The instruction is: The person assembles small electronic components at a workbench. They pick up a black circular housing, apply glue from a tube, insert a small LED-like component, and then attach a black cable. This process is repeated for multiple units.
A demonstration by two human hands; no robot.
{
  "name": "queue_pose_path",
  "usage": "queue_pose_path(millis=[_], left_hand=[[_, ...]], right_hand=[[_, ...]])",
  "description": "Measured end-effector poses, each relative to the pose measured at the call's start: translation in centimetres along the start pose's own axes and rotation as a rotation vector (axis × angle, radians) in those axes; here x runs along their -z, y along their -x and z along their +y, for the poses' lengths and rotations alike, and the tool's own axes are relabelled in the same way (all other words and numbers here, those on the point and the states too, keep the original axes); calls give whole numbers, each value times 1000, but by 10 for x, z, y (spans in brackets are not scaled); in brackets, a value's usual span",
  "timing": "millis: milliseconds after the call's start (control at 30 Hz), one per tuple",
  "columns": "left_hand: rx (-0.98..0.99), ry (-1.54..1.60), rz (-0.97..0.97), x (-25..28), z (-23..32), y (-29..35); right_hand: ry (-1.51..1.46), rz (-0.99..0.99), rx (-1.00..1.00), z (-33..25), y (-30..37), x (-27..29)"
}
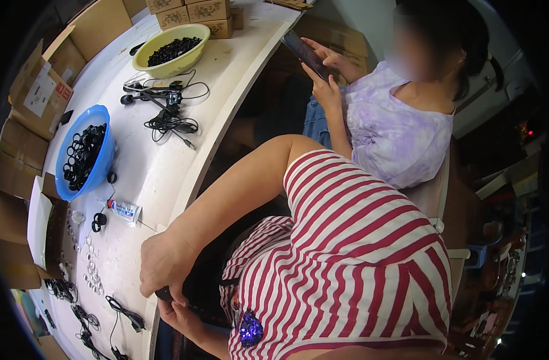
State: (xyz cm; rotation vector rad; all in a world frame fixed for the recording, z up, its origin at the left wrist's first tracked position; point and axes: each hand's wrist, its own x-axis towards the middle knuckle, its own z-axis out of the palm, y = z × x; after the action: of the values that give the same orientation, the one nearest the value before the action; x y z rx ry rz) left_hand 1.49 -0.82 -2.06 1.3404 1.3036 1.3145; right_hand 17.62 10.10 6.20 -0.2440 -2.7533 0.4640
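My right hand (168,264) reaches over the table's near edge, its fingers closed on a small black piece (163,294). Just below, my left hand (184,320) pinches the same piece from the other side; its exact kind is mostly hidden by the fingers. On the table beyond my right hand lies a white, blue and red tube (124,211) with a thin nozzle. Close to the tube are black rings (99,222). Several small clear glass-like discs (93,270) lie scattered on the white tabletop (151,180).
A blue basin (111,141) holds black rings; a yellow bowl (199,51) holds small black parts. Black cables (166,120) lie between bowl and edge, more cables (127,315) nearer me. Cardboard boxes (43,102) line the far side. Beside me a person (394,126) holds a phone (307,54).
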Motion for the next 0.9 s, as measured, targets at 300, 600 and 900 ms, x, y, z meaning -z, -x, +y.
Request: queue_pose_path(millis=[300, 600, 900], left_hand=[[-28, -60, 45, 6, -3, 0], [-103, -114, 74, 3, 4, -1], [-139, -195, 145, -2, 6, -3]], right_hand=[[-22, -45, -146, -9, 0, 7], [-24, -40, -235, -17, -2, 9], [27, -48, -334, -18, -7, 8]])
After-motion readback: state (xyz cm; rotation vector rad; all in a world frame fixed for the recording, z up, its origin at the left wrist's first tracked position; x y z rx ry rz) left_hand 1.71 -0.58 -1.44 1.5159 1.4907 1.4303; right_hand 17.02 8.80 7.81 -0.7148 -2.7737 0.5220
